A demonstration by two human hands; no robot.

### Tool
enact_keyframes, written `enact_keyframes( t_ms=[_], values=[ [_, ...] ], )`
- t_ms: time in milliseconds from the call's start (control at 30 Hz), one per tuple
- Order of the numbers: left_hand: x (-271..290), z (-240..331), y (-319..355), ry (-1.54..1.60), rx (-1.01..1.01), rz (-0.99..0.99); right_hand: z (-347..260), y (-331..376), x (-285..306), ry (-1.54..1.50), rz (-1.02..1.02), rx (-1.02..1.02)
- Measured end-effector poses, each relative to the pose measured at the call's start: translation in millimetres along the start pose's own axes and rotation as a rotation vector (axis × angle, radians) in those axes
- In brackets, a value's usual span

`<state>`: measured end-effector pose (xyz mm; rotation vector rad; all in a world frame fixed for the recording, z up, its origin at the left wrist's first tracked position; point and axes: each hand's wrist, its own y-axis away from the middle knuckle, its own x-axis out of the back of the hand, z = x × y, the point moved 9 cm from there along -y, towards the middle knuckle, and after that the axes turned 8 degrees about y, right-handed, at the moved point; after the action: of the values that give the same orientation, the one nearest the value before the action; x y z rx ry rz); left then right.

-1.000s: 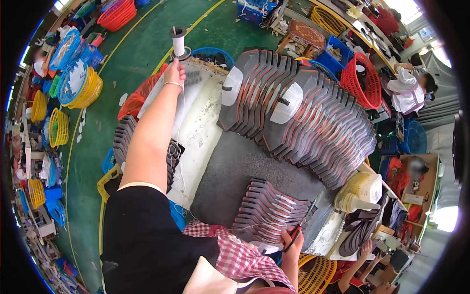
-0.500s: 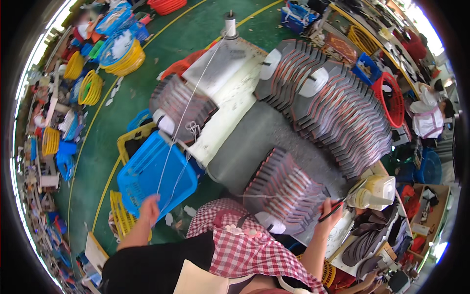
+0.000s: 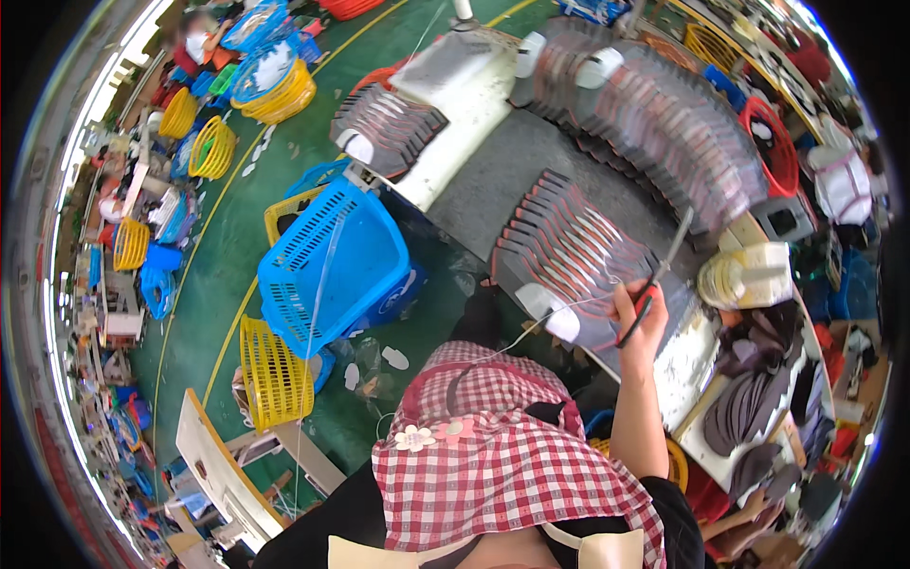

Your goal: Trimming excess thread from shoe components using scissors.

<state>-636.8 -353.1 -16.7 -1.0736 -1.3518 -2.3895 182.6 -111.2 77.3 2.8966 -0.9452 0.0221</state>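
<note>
My right hand (image 3: 641,318) is closed round the black and red handles of a pair of scissors (image 3: 675,248), whose blades point up and away over the worktable. A white string (image 3: 534,328) runs from beside its fingers down across my lap. Just left of this hand lies a fanned bundle of grey cut pieces (image 3: 569,242) with orange edges and a white piece at its near end. My left hand is out of view. Another strand of thread (image 3: 332,251) hangs across the blue basket and down toward the floor.
A long fanned row of similar pieces (image 3: 654,123) fills the table's far right, and a smaller bundle (image 3: 387,125) lies far left. A yellowish container (image 3: 749,275) stands right of my hand. The blue basket (image 3: 284,275) and yellow basket (image 3: 277,379) are at left.
My left hand has dropped out of view. My right hand now points the scissors upward, blades showing. The view has shifted, so the table and baskets appear higher up.
</note>
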Motion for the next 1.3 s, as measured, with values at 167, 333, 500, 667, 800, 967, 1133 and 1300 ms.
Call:
enact_keyframes(
  t_ms=[167,333,500,667,800,967,1133,1300],
  values=[
    [-5,55,-18,-0.435,0.098,0.117,-8,37,-2,0.122,-0.091,0.057],
    [-43,260,-18,-0.645,-0.667,0.354,6,79,-10,0.211,-0.194,0.042],
    [-250,560,226,0.104,-1.454,-0.676,1,87,-45,0.317,-0.317,0.098],
    [-364,598,234,0.27,-0.916,-1.347,-27,52,0,0.462,-0.068,0.146],
    [-353,653,201,-0.102,-1.12,-1.15,-18,21,41,0.3,-0.103,-0.103],
    [-344,719,121,-0.051,-1.003,-1.176,18,-20,49,0.086,0.02,-0.271],
    [-360,767,62,-0.18,-1.025,-1.125,53,-68,24,0.24,0.055,-0.322],
    [-399,809,-20,-0.719,-1.124,-0.725,100,-101,8,0.321,0.101,-0.461]
  ],
)
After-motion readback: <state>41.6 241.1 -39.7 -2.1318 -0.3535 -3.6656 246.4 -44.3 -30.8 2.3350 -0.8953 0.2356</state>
